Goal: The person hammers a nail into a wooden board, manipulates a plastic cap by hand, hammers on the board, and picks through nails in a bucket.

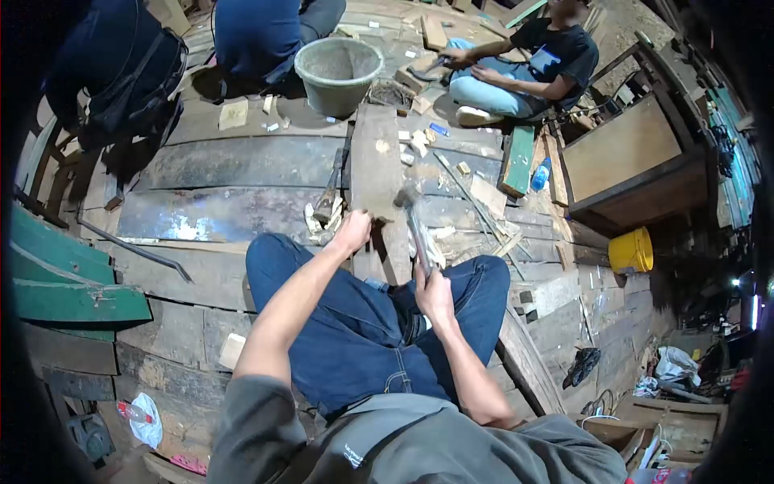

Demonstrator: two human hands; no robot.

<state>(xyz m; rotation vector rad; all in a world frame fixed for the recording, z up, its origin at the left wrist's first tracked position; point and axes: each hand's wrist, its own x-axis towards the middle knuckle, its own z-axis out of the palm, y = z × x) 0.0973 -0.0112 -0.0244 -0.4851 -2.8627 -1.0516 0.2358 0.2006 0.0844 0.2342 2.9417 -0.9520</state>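
My right hand (435, 298) is closed around the handle of a hammer (417, 230), whose head is raised over the boards in front of my lap. My left hand (353, 232) is a fist at the edge of a thick wooden plank (376, 161). A small dark piece sticks out beside its fingers, too unclear to name. The plank runs away from me between my crossed legs. Left of it lies a long dark tool (329, 194) among pale wood chips.
A large grey bucket (339, 77) stands ahead. A seated person (524, 68) is at the far right, holding a dark tool; two others are at the upper left. A yellow bucket (631, 251), a green wooden block (517, 161) and a bent metal bar (137, 248) lie around me.
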